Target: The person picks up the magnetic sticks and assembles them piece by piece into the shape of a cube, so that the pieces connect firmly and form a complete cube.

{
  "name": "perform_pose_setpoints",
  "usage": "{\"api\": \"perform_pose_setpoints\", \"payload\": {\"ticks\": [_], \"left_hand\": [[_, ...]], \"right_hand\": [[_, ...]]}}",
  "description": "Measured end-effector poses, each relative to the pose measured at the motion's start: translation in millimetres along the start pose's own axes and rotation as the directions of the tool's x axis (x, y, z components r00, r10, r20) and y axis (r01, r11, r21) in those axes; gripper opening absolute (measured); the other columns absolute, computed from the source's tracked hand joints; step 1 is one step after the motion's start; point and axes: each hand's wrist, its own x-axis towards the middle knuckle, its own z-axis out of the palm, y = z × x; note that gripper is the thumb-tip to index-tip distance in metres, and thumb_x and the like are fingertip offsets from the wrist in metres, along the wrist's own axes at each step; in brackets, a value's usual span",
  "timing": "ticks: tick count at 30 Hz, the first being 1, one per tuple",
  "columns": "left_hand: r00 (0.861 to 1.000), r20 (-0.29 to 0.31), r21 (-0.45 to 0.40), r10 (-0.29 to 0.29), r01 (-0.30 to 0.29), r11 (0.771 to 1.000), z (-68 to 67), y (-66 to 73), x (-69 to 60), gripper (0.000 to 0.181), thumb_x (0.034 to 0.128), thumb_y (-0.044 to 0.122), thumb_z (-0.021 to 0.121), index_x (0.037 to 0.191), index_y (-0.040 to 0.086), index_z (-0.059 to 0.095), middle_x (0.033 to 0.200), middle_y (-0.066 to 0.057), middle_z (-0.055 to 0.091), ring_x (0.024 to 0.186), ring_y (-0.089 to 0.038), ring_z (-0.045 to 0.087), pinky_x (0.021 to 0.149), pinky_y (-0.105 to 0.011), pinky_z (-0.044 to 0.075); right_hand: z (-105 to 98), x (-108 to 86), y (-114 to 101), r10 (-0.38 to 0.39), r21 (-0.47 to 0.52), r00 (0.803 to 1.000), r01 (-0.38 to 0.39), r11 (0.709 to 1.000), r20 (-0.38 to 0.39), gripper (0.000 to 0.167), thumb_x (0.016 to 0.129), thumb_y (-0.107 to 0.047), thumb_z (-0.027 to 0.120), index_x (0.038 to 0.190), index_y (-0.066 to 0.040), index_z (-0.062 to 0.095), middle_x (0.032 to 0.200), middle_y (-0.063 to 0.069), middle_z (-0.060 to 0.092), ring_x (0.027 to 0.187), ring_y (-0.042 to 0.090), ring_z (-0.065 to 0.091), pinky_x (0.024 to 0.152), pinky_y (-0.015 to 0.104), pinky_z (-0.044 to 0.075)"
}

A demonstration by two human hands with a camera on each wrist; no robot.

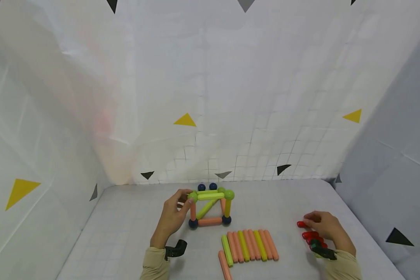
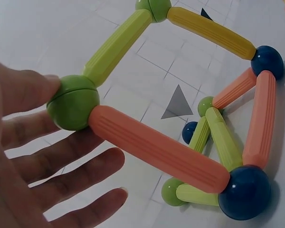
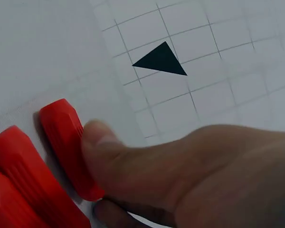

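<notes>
At the upper left corner of a frame of rods and balls, my left hand (image 1: 172, 216) pinches a green ball (image 2: 73, 105) between thumb and fingers; the other fingers are spread. An orange rod (image 2: 156, 147) runs from that ball to a dark blue ball (image 2: 244, 192), and a light green rod (image 2: 118, 47) joins it to another green ball (image 2: 154, 7). On the far right, my right hand (image 1: 329, 227) holds a short red rod (image 3: 66, 147) by thumb and fingers, low at the table surface. More red rods (image 3: 26, 175) lie beside it.
A row of orange, yellow and green rods (image 1: 252, 245) lies in front of the frame, with one orange rod (image 1: 225, 264) apart and nearer. Two dark blue balls (image 1: 212, 186) sit behind the frame. White sheets (image 1: 231, 77) with triangles enclose the table.
</notes>
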Motion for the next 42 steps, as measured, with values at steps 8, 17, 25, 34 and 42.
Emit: {"api": "perform_pose_setpoints", "payload": {"ticks": [8, 17, 25, 34, 42], "left_hand": [[1.0, 0.004, 0.002, -0.001, 0.001, 1.0, -0.2, 0.6, -2.5, 0.026, 0.1055, 0.023, 0.068, 0.131, 0.017, 0.067, 0.109, -0.002, 0.074, 0.102, -0.018, 0.069, 0.085, -0.032, 0.056], [1.0, 0.01, 0.004, -0.001, 0.001, 1.0, -0.1, -0.1, -2.8, 0.027, 0.1059, 0.024, 0.068, 0.132, 0.017, 0.067, 0.11, -0.002, 0.074, 0.103, -0.018, 0.069, 0.086, -0.033, 0.056], [1.0, 0.024, 0.008, -0.001, 0.001, 1.0, -0.3, -0.3, -2.3, 0.028, 0.1054, 0.022, 0.069, 0.133, 0.018, 0.066, 0.111, -0.002, 0.075, 0.103, -0.018, 0.069, 0.086, -0.033, 0.056], [0.999, 0.035, 0.02, 0.0, -0.001, 1.0, -0.3, -0.4, -2.3, 0.028, 0.1058, 0.02, 0.067, 0.134, 0.021, 0.065, 0.113, -0.001, 0.075, 0.105, -0.019, 0.07, 0.087, -0.036, 0.056], [0.999, 0.042, 0.019, 0.008, -0.009, 1.0, -1.2, 1.7, -2.1, 0.028, 0.106, 0.021, 0.067, 0.134, 0.018, 0.064, 0.113, -0.002, 0.076, 0.105, -0.019, 0.07, 0.087, -0.034, 0.056]], "right_hand": [[0.9, -2.2, 2.7, -0.001, -0.004, 1.0, 0.001, 1.0, -0.004, 0.041, 0.102, -0.032, 0.071, 0.117, 0.006, 0.071, 0.109, 0.024, 0.07, 0.095, 0.03, 0.062, 0.082, 0.048, 0.055], [2.7, -1.7, -22.0, -0.128, 0.036, 0.973, 0.137, 0.99, -0.193, 0.051, 0.111, -0.043, 0.055, 0.126, 0.005, 0.061, 0.106, 0.017, 0.072, 0.094, 0.026, 0.065, 0.074, 0.037, 0.054], [17.9, -20.8, -105.2, -0.306, 0.143, 0.885, 0.373, 0.917, -0.35, 0.033, 0.105, -0.03, 0.069, 0.126, -0.005, 0.072, 0.107, 0.014, 0.076, 0.087, 0.019, 0.068, 0.066, 0.028, 0.051], [69.9, -42.9, -195.0, -0.429, 0.365, 0.881, 0.473, 0.802, -0.199, 0.02, 0.103, -0.015, 0.071, 0.122, -0.013, 0.075, 0.11, 0.008, 0.077, 0.083, 0.017, 0.07, 0.068, 0.027, 0.054], [138.4, -52.4, -246.6, -0.436, 0.461, 0.842, 0.539, 0.705, -0.318, 0.018, 0.097, -0.021, 0.079, 0.114, -0.016, 0.079, 0.104, 0.005, 0.079, 0.056, 0.015, 0.063, 0.05, 0.025, 0.051]]}}
